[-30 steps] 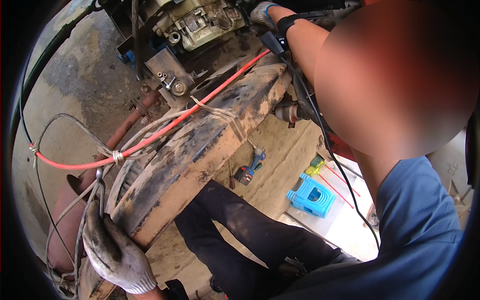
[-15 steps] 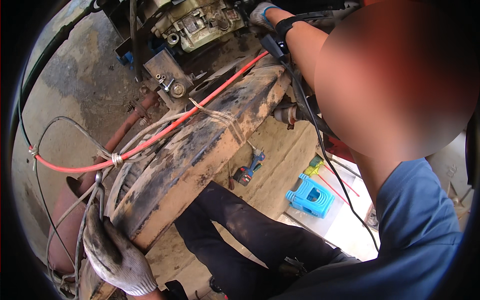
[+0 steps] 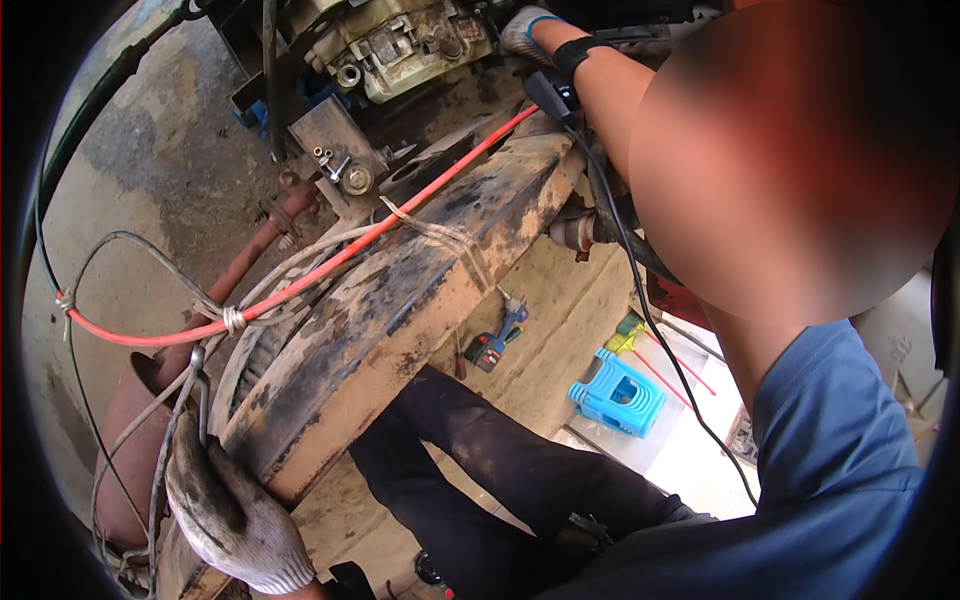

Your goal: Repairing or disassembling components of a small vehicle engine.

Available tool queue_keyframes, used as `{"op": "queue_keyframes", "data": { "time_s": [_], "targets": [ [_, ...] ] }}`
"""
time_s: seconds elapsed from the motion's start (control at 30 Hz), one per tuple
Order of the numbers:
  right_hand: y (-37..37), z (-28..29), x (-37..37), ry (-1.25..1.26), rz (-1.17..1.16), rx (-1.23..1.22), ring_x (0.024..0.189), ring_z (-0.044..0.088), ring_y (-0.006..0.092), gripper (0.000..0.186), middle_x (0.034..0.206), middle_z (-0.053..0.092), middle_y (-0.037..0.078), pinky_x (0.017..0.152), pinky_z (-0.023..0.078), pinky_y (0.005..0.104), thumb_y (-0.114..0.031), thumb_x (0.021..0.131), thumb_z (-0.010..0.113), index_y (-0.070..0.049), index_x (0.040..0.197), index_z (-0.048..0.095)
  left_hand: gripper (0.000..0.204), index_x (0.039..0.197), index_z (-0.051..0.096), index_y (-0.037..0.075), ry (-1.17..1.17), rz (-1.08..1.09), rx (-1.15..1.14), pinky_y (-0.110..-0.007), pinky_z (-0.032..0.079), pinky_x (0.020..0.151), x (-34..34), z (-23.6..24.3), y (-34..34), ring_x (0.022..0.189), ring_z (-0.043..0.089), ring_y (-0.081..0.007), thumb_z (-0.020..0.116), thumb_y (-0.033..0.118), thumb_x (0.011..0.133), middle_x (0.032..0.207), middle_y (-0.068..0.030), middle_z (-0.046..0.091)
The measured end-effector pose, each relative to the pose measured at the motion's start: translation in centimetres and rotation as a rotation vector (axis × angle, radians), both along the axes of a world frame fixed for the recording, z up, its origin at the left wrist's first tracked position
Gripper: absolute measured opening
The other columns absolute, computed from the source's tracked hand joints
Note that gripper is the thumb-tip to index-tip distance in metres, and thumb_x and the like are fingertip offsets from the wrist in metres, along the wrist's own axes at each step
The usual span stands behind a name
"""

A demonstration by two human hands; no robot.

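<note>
My left hand (image 3: 238, 510), in a dirty white work glove, is closed at the near left end of a rusty, paint-worn metal beam (image 3: 390, 290). A thin grey rod-like piece (image 3: 203, 400) with a rounded top sticks up between its thumb and fingers. Grey cables (image 3: 155, 500) run down close beside that hand. Stretched far forward, my right hand (image 3: 527, 32), gloved too, is at the side of a greasy metal engine (image 3: 410, 50). Its fingers are hidden among dark parts. A red hose (image 3: 320, 268), tied with wire to the grey cables, lies across the beam.
A bolt and several nuts (image 3: 330, 165) sit on a bracket past the beam. A cordless power tool (image 3: 498, 338) lies on the ground beyond my legs, left of a light-blue plastic stool (image 3: 618, 393). A black cable (image 3: 640, 290) hangs below my right arm. A blurred patch covers the upper right.
</note>
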State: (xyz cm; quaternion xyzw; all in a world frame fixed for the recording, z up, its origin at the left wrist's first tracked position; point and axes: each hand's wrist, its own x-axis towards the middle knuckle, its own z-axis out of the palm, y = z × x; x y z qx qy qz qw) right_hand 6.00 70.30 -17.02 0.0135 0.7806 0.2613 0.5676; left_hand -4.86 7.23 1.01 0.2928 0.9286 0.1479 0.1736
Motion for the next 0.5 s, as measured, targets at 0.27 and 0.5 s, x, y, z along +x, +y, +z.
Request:
{"op": "queue_keyframes", "data": {
  "time_s": [0.27,0.5],
  "targets": [
    [-1.7,3.8,-0.9,0.059,-0.22,-0.1,0.101,0.073,0.0324,0.029,0.111,0.075,0.014,0.083,0.059,0.0412,-0.019,0.082,0.074,-0.01,0.109,0.078,0.031,0.131,0.064,0.001,0.001,-0.013,-0.044,-0.037,0.05,0.096,0.0,-0.1,0.0,0.107,0.066,-0.0272,0.053,0.003,0.102,0.119,-0.0142,0.069],
    [-1.1,0.5,-0.6,0.054,0.002,-0.03,0.096,0.074,0.0315,0.024,0.108,0.076,0.013,0.077,0.058,0.0413,-0.015,0.085,0.069,-0.011,0.107,0.078,0.031,0.131,0.064,0.0,-0.018,-0.003,-0.023,-0.038,0.05,0.096,0.0,0.0,0.0,0.107,0.066,-0.027,0.053,0.003,0.102,0.119,-0.014,0.069]
  ]
}}
